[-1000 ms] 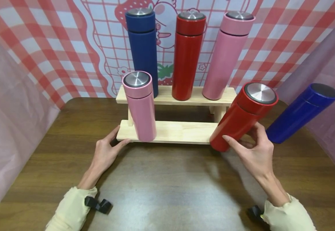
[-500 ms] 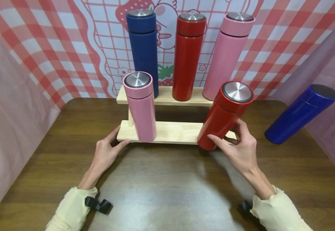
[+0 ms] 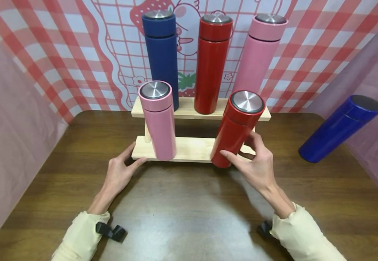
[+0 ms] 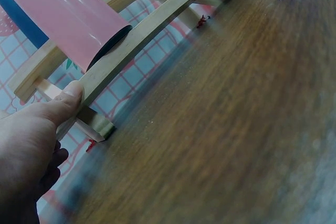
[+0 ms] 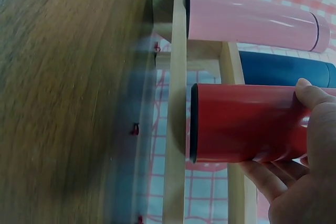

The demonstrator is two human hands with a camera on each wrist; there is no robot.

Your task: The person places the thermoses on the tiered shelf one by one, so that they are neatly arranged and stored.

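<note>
My right hand (image 3: 241,152) grips a red flask (image 3: 238,127) near its base, thumb in front and fingers behind. The flask tilts right, its base close to the right part of the lower step of a wooden rack (image 3: 192,148); contact is unclear. In the right wrist view the red flask (image 5: 247,124) sits just beside the plank (image 5: 176,103). My left hand (image 3: 133,157) rests against the rack's left end, thumb (image 4: 68,98) on the front edge. A pink flask (image 3: 158,119) stands on the lower step by that hand.
On the upper step stand a blue flask (image 3: 161,54), a red flask (image 3: 211,61) and a pink flask (image 3: 257,58). Another blue flask (image 3: 339,128) leans against the pink side wall at the right. A checked backdrop closes the back of the brown table (image 3: 189,210).
My right hand has carried the red flask leftward from the rack's right end to over the lower step, and the flask is more upright. The left hand has stayed put.
</note>
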